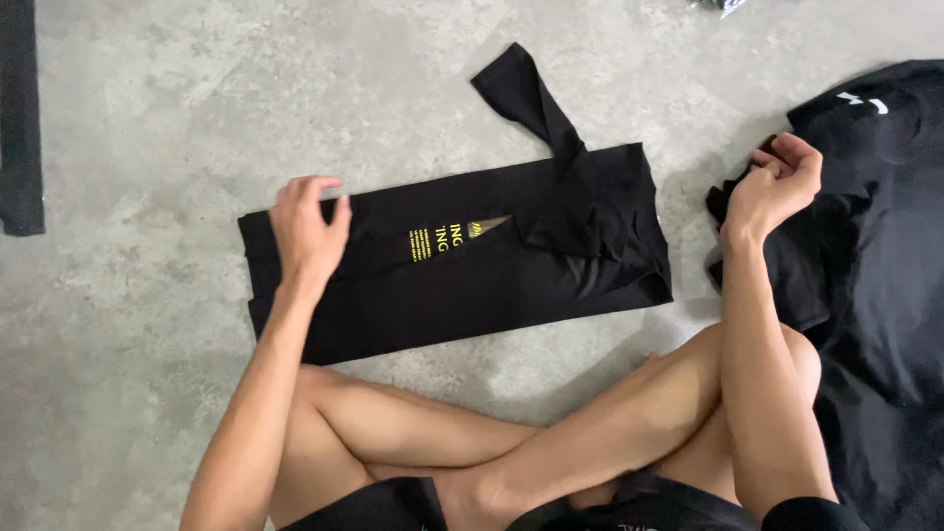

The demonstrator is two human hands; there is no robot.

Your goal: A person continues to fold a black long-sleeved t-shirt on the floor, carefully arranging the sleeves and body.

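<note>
The folded black shirt [462,265] lay flat on the concrete floor [147,128] just in front of the person's crossed legs [472,442], a long narrow band whose long axis ran left to right with a slight upward tilt toward its right end. Taking that shirt as the landmark, the left hand [308,234] rested on its left end, palm down, fingers [313,189] loosely curled and spread over the cloth, pressing rather than gripping (nothing was pinched between them that could be seen). One sleeve [526,93] stuck out from the shirt's upper right corner, angled up and away from the band, unfolded. The small yellow print [433,241] sat near the shirt's middle, to the right of the left hand. The right hand [772,187] was well apart from the shirt, off its right end, fingers half closed on a bunched edge of the pile of black garments [875,265] heaped there. So the left hand was the one on the shirt, while the loose sleeve lay nearer the right hand. A strip of dark cloth [20,118] lay far off the shirt's left end.
</note>
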